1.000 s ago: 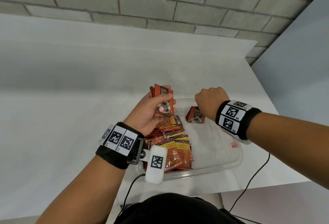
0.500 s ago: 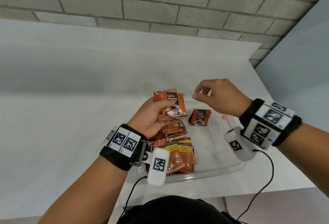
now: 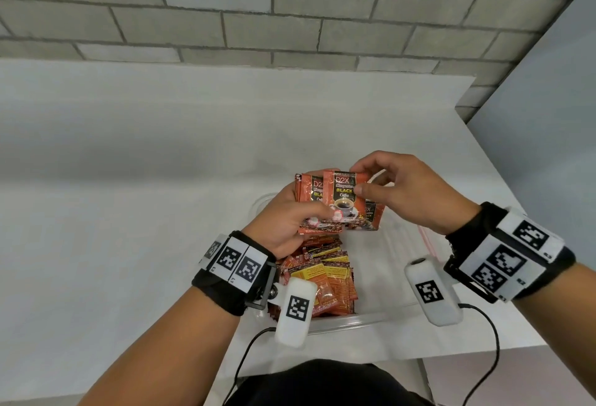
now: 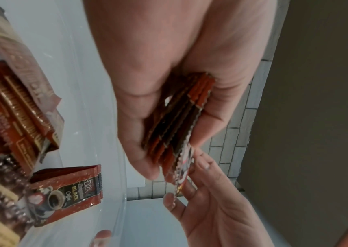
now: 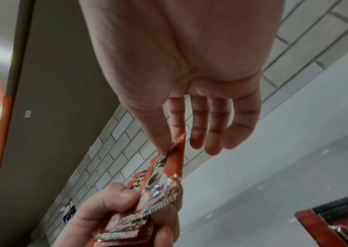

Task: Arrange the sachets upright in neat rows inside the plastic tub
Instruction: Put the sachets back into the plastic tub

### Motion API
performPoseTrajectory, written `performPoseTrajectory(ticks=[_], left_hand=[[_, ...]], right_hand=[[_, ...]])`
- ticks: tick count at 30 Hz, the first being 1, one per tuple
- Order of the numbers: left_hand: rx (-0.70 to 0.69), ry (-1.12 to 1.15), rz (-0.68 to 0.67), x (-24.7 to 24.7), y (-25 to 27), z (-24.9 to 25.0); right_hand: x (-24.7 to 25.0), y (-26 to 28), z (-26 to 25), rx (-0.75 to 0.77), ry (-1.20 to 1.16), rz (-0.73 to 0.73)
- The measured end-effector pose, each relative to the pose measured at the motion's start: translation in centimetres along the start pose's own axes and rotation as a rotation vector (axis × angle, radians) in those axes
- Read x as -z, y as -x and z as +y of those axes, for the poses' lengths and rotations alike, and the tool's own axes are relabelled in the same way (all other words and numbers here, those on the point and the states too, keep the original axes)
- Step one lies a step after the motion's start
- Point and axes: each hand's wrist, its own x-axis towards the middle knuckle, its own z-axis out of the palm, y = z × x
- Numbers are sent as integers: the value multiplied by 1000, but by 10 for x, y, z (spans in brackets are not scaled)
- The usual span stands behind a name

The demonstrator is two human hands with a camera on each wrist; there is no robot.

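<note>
Left hand (image 3: 283,222) grips a sachet stack (image 3: 317,202); right hand (image 3: 409,193) pinches the front coffee sachet (image 3: 343,196) (light, slick foil, probably) by its top corner.

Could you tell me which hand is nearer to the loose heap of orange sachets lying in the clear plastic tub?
Left. The left hand holds a sachet stack directly above the heap of orange sachets in the clear plastic tub; the right hand pinches the front sachet, farther up and right.

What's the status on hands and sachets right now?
Left hand grips a fanned sachet stack above the tub. Right hand pinches the front sachet. Loose sachet pile fills tub's left side.
</note>
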Motion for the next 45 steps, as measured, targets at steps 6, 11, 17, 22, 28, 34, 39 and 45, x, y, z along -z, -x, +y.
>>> performPoseTrajectory(ticks=[6,11,17,22,28,34,39,45], left_hand=[[9,43,63,-3,-2,-1],[8,158,195,8,1,2],[-7,167,190,10,3,2],[-12,177,190,10,5,2],[-8,169,173,10,6,3],[-8,160,168,10,5,3],[-4,154,167,10,5,3],[0,157,166,10,4,3]], right_hand=[[17,-2,-2,18,143,-68],[24,-15,27,-111,549,-148],[-4,-32,51,-151,923,-360],[-10,-38,52,-168,996,-386],[-13,-37,48,-147,1083,-354],[-17,-39,45,-87,1177,-322],[-19,-39,43,-72,1239,-316],[-18,-40,43,-75,1245,-302]])
